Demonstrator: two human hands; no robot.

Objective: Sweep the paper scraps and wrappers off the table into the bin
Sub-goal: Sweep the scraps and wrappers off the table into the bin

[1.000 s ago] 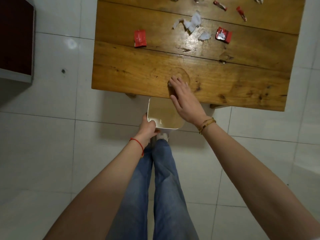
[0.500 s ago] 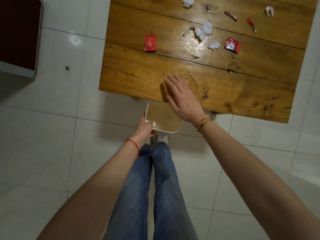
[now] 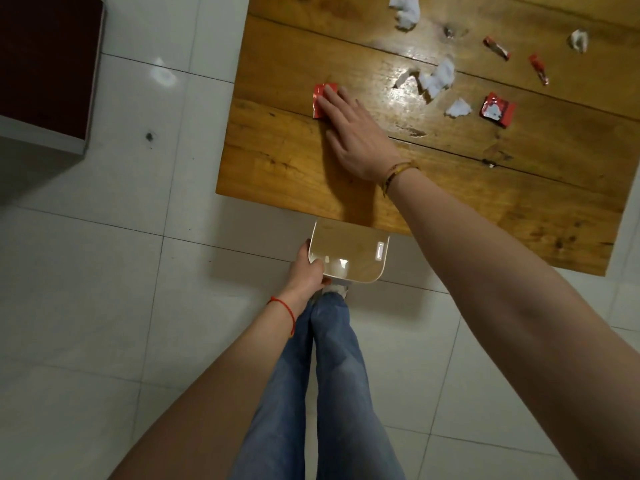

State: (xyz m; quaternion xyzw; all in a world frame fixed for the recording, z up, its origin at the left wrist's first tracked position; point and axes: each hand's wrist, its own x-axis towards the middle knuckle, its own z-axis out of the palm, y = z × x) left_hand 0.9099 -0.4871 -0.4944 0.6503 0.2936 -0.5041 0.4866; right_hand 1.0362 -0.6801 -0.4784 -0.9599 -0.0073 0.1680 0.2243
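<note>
My left hand (image 3: 309,276) grips the left rim of a small white bin (image 3: 360,277) held just below the near edge of the wooden table (image 3: 284,168). My right hand (image 3: 353,133) lies flat on the table, fingers spread, fingertips resting on a flat red wrapper (image 3: 319,98). Farther right lie white paper scraps (image 3: 437,79), a smaller white scrap (image 3: 458,108) and a crumpled red wrapper (image 3: 496,109). Two thin red wrappers (image 3: 497,48) (image 3: 539,68) and more white scraps (image 3: 406,12) (image 3: 579,40) sit near the far edge.
A dark red cabinet (image 3: 45,60) with a white base stands on the tiled floor at the left. My legs in blue jeans (image 3: 322,375) are directly under the bin. White floor tiles (image 3: 104,271) surround the table.
My right hand has slid from the table's near edge outward onto the flat red wrapper. The left hand keeps holding the bin under the edge. The view has shifted left and nearer.
</note>
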